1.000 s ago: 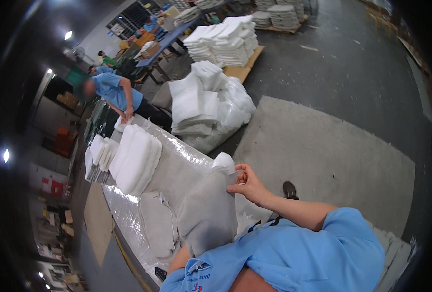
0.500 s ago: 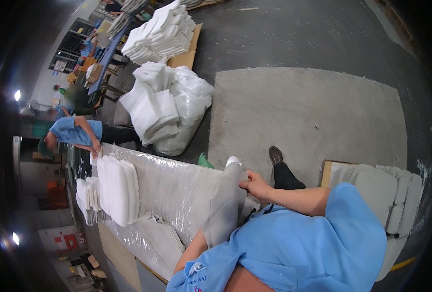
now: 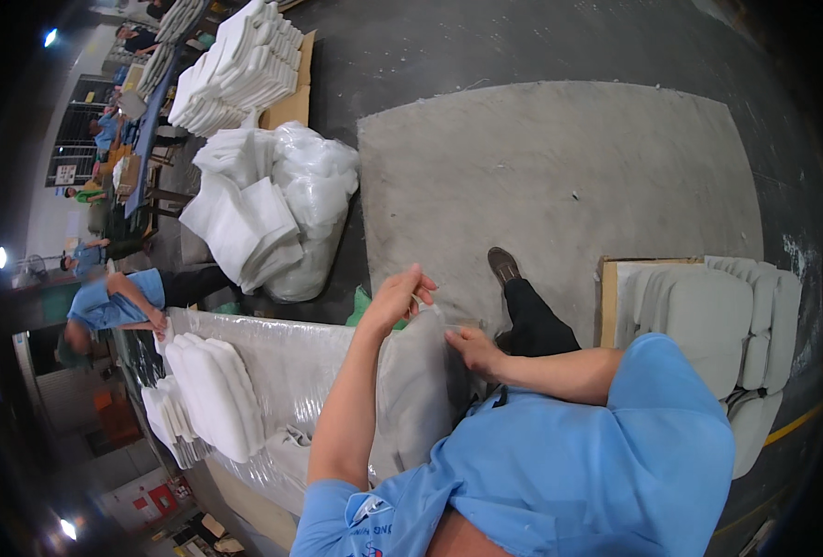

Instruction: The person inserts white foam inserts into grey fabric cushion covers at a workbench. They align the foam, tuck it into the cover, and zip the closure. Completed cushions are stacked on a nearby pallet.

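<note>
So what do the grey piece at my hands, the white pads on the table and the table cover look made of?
Grey piece: probably matte fabric, given its soft, draped look; weave unclear. White pads: perhaps fibre wadding or foam; they look matte, thick and round-edged. Table cover: likely clear plastic film, from its glossy, wrinkled highlights.

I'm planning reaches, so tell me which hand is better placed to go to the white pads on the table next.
Likely the left hand: it is nearer the white pads, its forearm on their side of the grey piece. The right hand is farther off, at the piece's right edge.
</note>
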### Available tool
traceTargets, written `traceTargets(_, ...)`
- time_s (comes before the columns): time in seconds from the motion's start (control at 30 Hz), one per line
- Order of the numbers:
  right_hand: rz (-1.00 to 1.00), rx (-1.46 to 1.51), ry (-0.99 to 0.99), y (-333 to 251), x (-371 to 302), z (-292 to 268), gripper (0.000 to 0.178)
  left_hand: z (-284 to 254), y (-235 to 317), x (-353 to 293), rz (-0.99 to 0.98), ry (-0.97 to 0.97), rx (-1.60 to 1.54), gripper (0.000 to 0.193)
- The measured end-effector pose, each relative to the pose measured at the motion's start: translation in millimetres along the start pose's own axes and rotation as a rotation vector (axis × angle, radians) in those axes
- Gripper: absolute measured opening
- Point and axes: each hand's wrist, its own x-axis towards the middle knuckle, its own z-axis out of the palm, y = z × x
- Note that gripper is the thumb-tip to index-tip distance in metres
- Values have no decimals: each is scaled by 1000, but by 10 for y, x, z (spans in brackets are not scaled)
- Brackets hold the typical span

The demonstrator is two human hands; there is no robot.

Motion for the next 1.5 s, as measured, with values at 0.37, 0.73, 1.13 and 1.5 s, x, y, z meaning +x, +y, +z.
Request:
traceTargets(0.37, -107, 90, 180, -90, 122, 131, 30, 122, 28, -17, 74, 122, 712, 37)
traceTargets(0.73, -138, -39, 23, -224, -6, 13, 31, -61, 95, 97, 89, -193, 828, 28)
traceTargets(1.13, -201, -180, 19, -248, -31, -17, 32, -73, 396, 253, -151, -447, 774, 19)
traceTargets(1.5, -270, -238, 55, -231, -50, -37, 33, 108, 212, 178, 97, -100, 940, 27)
